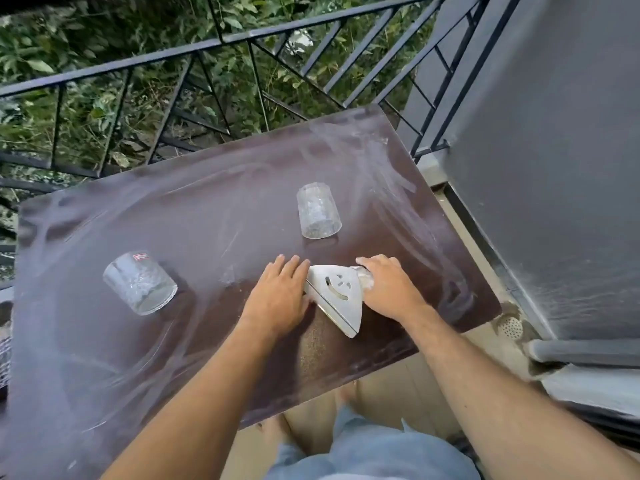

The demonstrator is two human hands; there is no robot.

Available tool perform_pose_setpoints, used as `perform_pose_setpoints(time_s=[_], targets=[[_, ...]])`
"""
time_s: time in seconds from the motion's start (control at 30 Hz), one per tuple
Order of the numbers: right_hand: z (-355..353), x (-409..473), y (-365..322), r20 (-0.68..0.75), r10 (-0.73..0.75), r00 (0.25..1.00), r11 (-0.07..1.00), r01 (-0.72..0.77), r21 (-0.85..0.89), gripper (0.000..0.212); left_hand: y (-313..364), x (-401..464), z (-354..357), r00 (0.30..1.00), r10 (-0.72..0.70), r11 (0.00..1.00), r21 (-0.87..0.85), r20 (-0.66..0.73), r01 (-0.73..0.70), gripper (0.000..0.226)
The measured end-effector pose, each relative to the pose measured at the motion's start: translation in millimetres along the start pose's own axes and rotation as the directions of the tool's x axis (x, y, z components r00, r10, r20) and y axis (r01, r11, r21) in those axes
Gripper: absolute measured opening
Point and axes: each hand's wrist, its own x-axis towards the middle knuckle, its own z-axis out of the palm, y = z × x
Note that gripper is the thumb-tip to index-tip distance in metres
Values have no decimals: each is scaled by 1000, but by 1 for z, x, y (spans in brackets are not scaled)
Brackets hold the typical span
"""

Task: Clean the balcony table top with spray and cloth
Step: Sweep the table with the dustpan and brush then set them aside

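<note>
Nearest the camera, my two bare forearms reach forward over the near edge of the dark brown rectangular tabletop (214,216), which is dusty and streaked with pale swirls. My left hand (277,299) lies flat, fingers together and extended, its grip holding nothing but pressed against the left side of a white triangular plastic wiper (337,294) with a smiling-face cutout. My right hand (389,289) is curled over the wiper's right corner, where something clear and shiny, which I cannot identify, shows under the fingers. The wiper lies between the two hands, touching both, its long edge running diagonally from beside my left hand down toward the near right; both hands are equally near it. No spray bottle or cloth is visible. Farther out, a clear textured glass tumbler with a red label (140,284) stands to the left, and a second clear textured glass tumbler (318,211) beyond the wiper. Judged from the streaks, most of the surface remains to be wiped, and both glasses obstruct long strokes. Beyond stands a black metal railing (207,50).
</note>
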Motion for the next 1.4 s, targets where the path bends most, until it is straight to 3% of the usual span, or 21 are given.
perform_pose_setpoints(time_s=[0.2, 0.3, 0.47, 0.57, 0.73, 1.0, 1.27, 1.4], targets=[[2, 10, 10, 78, 75, 994, 993, -81, 88, 62, 14, 26, 10, 995, 10, 994, -106, 103, 1, 74], [3, 14, 12, 70, 79, 994, 987, -88, 135, 53, 15, 29, 13, 989, -36, 989, -134, 144, 55, 72], [2, 20, 9, 61, 69, 996, 997, -72, 41, 38, 16, 32, 10, 980, -131, 971, -182, 147, 157, 65], [1, 24, 8, 75, 66, 995, 997, -68, 34, 43, 16, 35, 5, 976, -160, 968, -170, 148, 185, 52], [-9, 25, 5, 108, 75, 991, 997, -76, 3, 46, 15, 39, -1, 972, -171, 970, -145, 158, 194, 52], [-21, 17, 3, 210, 109, 972, 989, -128, 75, 33, 2, 29, 2, 971, -196, 960, -176, 138, 219, 47], [-29, -11, -30, 19, 86, 996, 965, -88, 248, 44, -6, 8, 3, 966, -224, 913, -321, 127, 253, 40], [-19, -26, -44, -38, 54, 998, 973, -44, 227, 29, -5, -4, 7, 966, -240, 888, -381, 92, 257, 38]])
